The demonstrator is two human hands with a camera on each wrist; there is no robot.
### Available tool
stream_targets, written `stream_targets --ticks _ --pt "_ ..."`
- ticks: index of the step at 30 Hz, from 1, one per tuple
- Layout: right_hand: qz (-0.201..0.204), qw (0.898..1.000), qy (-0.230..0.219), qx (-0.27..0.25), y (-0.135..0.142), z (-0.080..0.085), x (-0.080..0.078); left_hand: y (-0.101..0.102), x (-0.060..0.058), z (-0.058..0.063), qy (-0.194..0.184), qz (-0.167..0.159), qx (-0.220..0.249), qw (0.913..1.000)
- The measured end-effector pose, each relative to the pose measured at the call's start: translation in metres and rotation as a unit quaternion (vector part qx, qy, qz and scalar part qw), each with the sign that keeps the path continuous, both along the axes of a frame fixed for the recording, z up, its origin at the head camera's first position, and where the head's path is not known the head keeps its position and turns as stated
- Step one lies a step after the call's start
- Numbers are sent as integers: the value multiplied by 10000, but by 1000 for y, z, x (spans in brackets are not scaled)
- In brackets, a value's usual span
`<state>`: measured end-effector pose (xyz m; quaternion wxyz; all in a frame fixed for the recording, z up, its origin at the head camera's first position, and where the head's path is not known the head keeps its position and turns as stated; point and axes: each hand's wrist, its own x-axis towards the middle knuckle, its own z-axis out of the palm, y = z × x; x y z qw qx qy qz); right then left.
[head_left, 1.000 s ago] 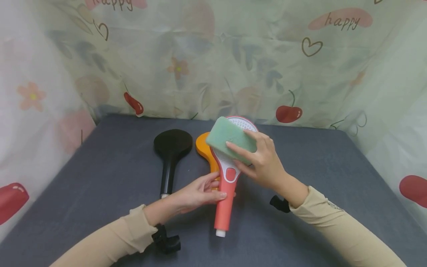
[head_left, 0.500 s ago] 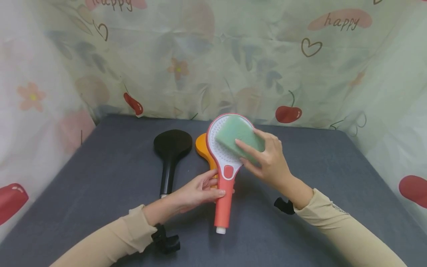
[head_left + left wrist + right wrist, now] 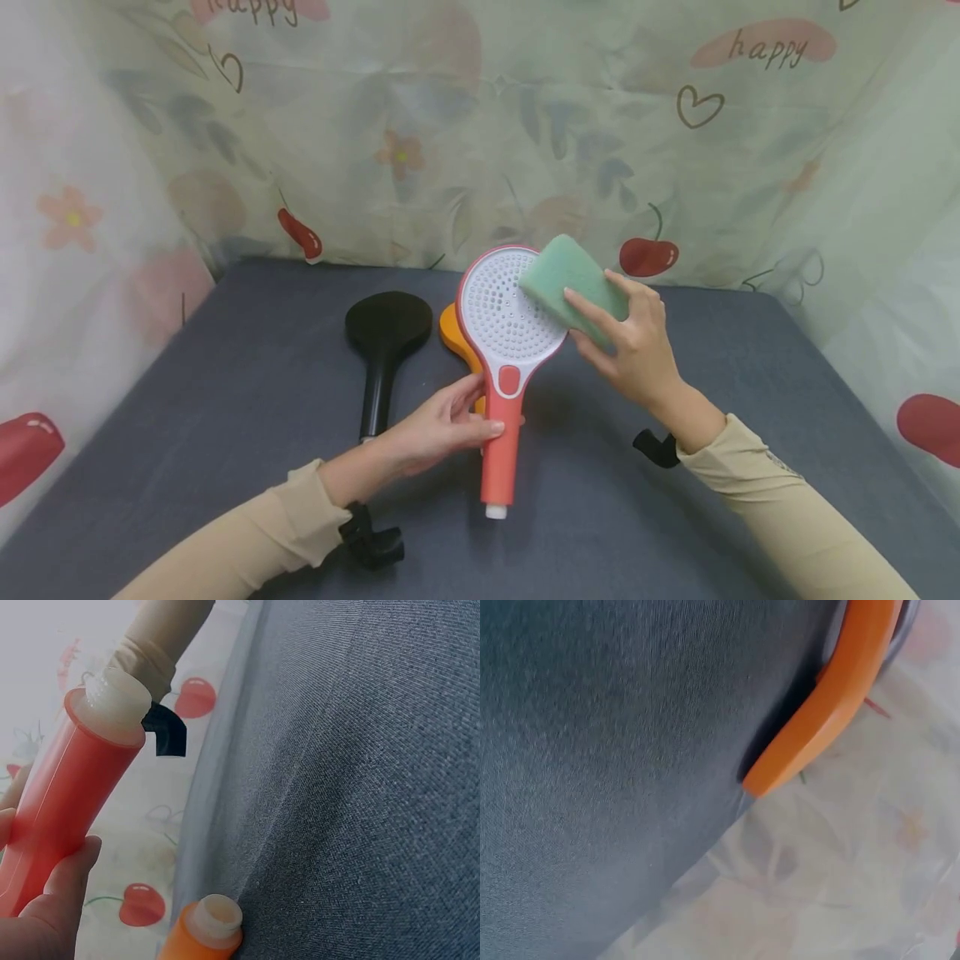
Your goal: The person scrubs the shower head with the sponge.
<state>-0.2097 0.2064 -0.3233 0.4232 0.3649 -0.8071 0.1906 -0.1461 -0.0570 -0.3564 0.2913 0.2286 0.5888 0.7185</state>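
Note:
In the head view my left hand [image 3: 442, 425] grips the coral-red handle of a shower head [image 3: 501, 458] and holds it upright above the table. Its white, nozzle-dotted face is turned toward me. The left wrist view shows the thumb against the handle [image 3: 67, 795], near its white threaded end. My right hand [image 3: 633, 346] pinches a pale green sponge [image 3: 576, 287], which overlaps the upper right rim of that face; whether it touches is unclear. Neither right hand nor sponge appears in the right wrist view.
An orange shower head [image 3: 456, 335] lies on the dark grey table [image 3: 225, 433], partly hidden behind the red one. To its left lies a black shower head [image 3: 388, 329]. Patterned curtains [image 3: 480, 150] enclose the back and sides. Black wrist mounts [image 3: 375, 546] hang below both forearms.
The sponge has slid from across the white face toward its right edge, moving up and right with my right hand. The red shower head has risen slightly and its face is now mostly uncovered.

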Motion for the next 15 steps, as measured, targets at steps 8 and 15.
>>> stream_targets --ticks 8,15 --pt "292 9993 223 95 -10 -7 7 0 -1 0 34 204 -127 9997" --pt "709 9936 635 609 -17 -14 16 0 -3 0 169 387 -199 9989"
